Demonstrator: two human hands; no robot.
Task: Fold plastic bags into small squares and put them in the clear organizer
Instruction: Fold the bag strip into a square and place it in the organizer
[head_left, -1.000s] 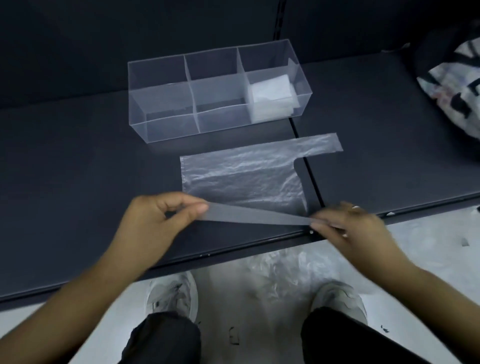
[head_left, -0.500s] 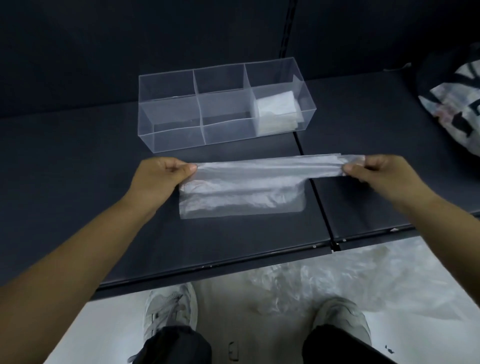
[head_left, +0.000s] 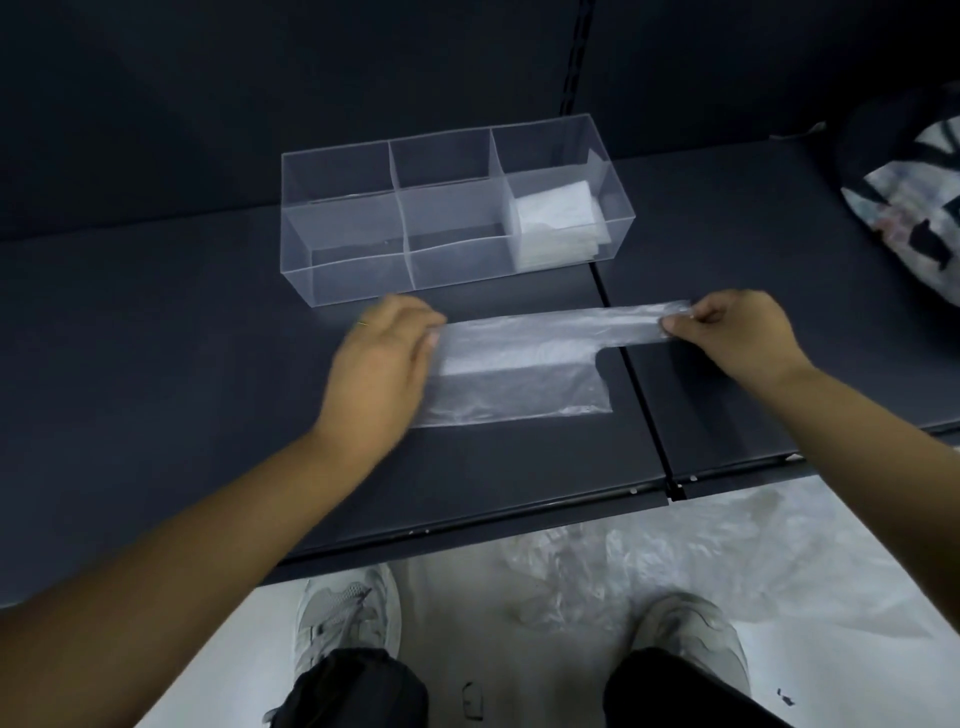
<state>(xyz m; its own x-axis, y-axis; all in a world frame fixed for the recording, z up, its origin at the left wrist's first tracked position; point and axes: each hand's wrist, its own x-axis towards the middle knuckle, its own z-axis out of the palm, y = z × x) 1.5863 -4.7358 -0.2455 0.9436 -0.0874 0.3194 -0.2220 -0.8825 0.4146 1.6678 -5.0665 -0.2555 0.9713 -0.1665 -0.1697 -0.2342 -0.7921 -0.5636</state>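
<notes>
left hand (head_left: 382, 364) lies flat on the bag's (head_left: 519, 384) left end, in front of the organizer's (head_left: 332, 228) left and middle cells. fingers look about straight, pressing not pinching, though there's some blur

right hand (head_left: 737, 338) pinches the tip of the handle strip (head_left: 623, 325) between thumb and fingers, in front of and just past the organizer's right end

change: a second ago both hands pinched the bag's near edge, on the side away from the organizer. half a second ago they had carried it over to the edge nearest the organizer. now that flap is down, the left hand has let go of its pinch and gone flat, and the right keeps the strip taut

meaning: first lengthwise fold looks laid. the band nearest the organizer reads whiter, so likely doubled, and a single thin layer shows on the side away from it. my read: more lengthwise folds, then folding end to end, before it's a square. film looks slippery, so the crease may spring open if the flat hand lifts early

bag sits on the shelf (head_left: 208, 364) just in front of the organizer, not touching it

containers: organizer shows three cells in a row. right cell holds a white stack (head_left: 556, 218) of folded bags. middle and left cells look empty. so one cell started, two to go

more loose plastic (head_left: 649, 561) on the floor, well in front of the organizer, below shelf level
</notes>
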